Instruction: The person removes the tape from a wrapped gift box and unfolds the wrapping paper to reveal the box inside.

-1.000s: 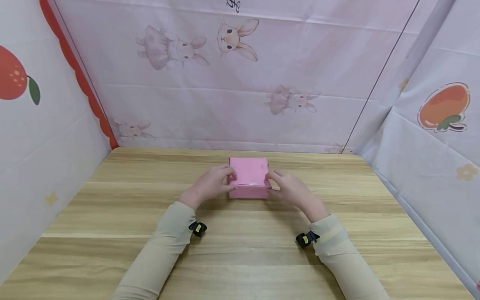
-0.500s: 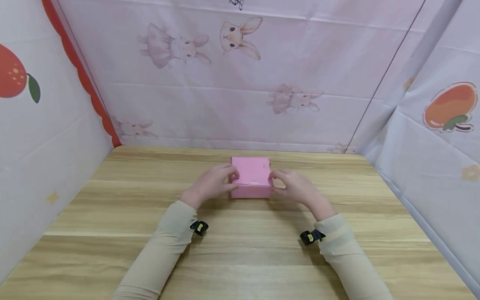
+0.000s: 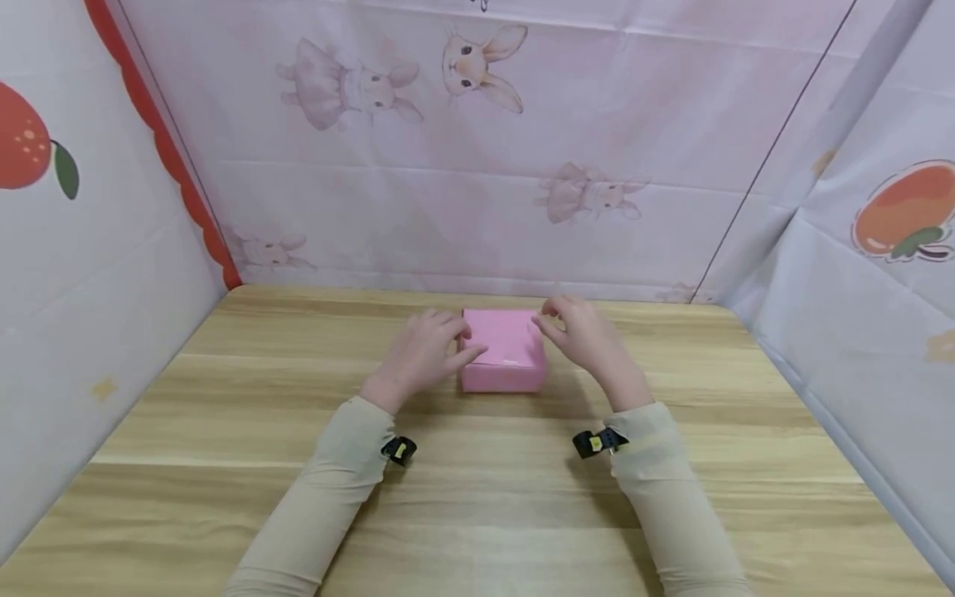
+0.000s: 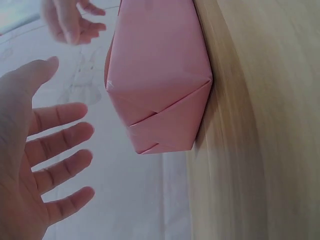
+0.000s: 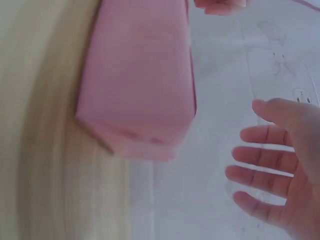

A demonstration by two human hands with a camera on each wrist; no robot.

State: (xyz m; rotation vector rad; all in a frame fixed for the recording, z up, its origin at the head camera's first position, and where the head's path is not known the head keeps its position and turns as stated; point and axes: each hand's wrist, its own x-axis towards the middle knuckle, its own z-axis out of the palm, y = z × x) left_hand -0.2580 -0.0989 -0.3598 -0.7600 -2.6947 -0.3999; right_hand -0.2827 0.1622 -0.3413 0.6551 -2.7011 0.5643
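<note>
Pink wrapped box [image 3: 505,344] sits flat on the worktop [image 3: 477,514], near its far edge, roughly centred. Diagonal paper folds visible on its left end, left wrist view.

Left hand [image 3: 424,352] at the box's left side; fingers [image 4: 60,144] spread wide, holding nothing, and apart from the box in the left wrist view. Right hand [image 3: 591,342] by the far right corner; fingers [image 5: 265,158] extended, gently bent and spaced, holding nothing, clear of the box in the right wrist view, where the box is blurred.

Beige sleeves [image 3: 321,506] on both arms; black wrist device [image 3: 399,450] at each cuff. Behind: pale pink rabbit-print backdrop [image 3: 448,207].
</note>
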